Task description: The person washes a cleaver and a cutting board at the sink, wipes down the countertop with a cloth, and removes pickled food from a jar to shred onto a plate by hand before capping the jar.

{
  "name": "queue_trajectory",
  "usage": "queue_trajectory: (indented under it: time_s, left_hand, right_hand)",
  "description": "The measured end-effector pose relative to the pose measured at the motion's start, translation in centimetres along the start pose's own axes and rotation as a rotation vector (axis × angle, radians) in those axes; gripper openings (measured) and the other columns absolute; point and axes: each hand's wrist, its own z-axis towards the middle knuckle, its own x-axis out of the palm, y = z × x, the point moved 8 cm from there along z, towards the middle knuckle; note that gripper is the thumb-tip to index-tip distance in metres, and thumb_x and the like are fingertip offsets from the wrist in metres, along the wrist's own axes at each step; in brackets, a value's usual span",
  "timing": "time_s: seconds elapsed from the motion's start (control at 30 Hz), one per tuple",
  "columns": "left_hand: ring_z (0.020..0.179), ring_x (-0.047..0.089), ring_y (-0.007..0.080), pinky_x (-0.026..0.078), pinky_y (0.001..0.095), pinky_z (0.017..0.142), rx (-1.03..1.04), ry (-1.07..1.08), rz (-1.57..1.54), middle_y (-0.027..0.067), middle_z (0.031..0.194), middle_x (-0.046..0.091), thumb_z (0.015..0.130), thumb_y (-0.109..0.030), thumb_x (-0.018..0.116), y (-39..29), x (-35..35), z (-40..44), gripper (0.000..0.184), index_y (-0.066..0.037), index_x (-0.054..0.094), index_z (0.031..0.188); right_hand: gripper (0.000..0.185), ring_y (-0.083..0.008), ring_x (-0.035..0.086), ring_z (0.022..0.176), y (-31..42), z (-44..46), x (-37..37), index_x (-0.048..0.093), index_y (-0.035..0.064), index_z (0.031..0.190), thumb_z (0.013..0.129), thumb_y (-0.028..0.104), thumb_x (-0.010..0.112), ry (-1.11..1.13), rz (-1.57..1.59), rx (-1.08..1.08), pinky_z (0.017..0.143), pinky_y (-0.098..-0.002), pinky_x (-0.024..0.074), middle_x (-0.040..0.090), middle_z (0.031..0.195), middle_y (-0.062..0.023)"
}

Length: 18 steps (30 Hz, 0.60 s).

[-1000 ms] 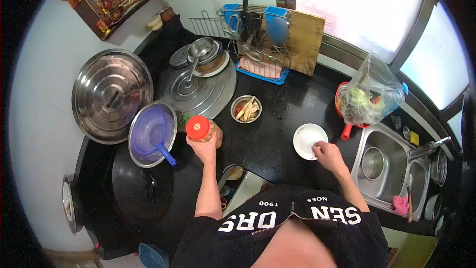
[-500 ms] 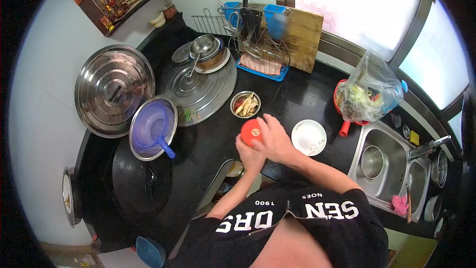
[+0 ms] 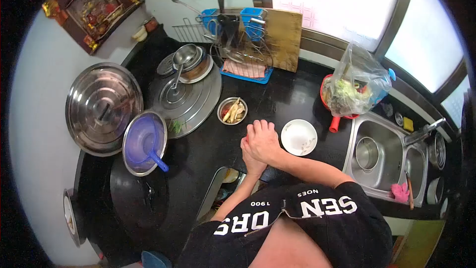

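My right hand [image 3: 263, 140] lies over the top of a round red lid, its fingers curled over the edge. Just a sliver of red shows between the hands. Under it, my left hand [image 3: 252, 163] is closed around the container below the lid; the container's body is hidden. To the right of my hands stands a white bowl [image 3: 298, 134] with a leaf pattern inside. Beyond them, toward the upper left, a small steel bowl [image 3: 219, 114] holds pale yellow, ginger-like pieces and something red.
A blue colander [image 3: 148, 141] in a steel basin and large steel lids [image 3: 106, 106] are on the left. A knife rack [image 3: 233, 44] and cutting board [image 3: 285, 34] stand behind. Right are a plastic bag of greens [image 3: 352, 92] and a sink [image 3: 384, 126]. A counter cutout [image 3: 215, 188] lies below my hands.
My right hand has turned and now covers the red lid, which showed plainly before. My left hand stays beneath it. The whole view has shifted slightly.
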Motion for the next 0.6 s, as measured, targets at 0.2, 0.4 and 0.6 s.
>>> queue_trajectory:
  time_s: [0.2,0.4,0.6]
  left_hand:
    - [0.117,0.037,0.038,0.038,0.0444,0.091,0.052,0.075,0.124,0.0219,0.123,0.041,0.07,-0.032,0.07,1.0,0.7,0.3,0.073,-0.004,0.036,0.128]
    - [0.109,0.047,0.0358,0.042,0.0415,0.088,-0.047,0.373,-0.229,0.0184,0.122,0.044,0.057,-0.031,0.08,0.0,0.4,2.0,0.079,-0.005,0.043,0.122]
    - [0.107,0.052,0.0286,0.043,0.0371,0.088,0.442,0.465,0.025,0.0158,0.115,0.051,0.057,-0.022,0.081,1.1,2.6,3.0,0.081,-0.003,0.038,0.122]
  right_hand:
    - [0.035,-0.028,0.048,0.085,-0.1,0.0,-0.1,0.055,0.0013,0.087,0.071,0.032,0.059,-0.035,0.005,-0.008,0.072,-0.0399,0.0361,0.052,0.086,-0.014]
    - [0.035,-0.0268,0.049,0.086,-0.1,-1.1,-0.6,0.057,0.0044,0.09,0.069,0.031,0.061,0.048,0.088,-0.278,0.074,-0.0389,0.0364,0.051,0.088,-0.011]
    - [0.036,-0.0268,0.05,0.086,-0.3,-1.3,-1.9,0.055,0.0041,0.098,0.069,0.024,0.06,-0.033,0.438,-0.668,0.075,-0.0389,0.0398,0.052,0.088,-0.0115]
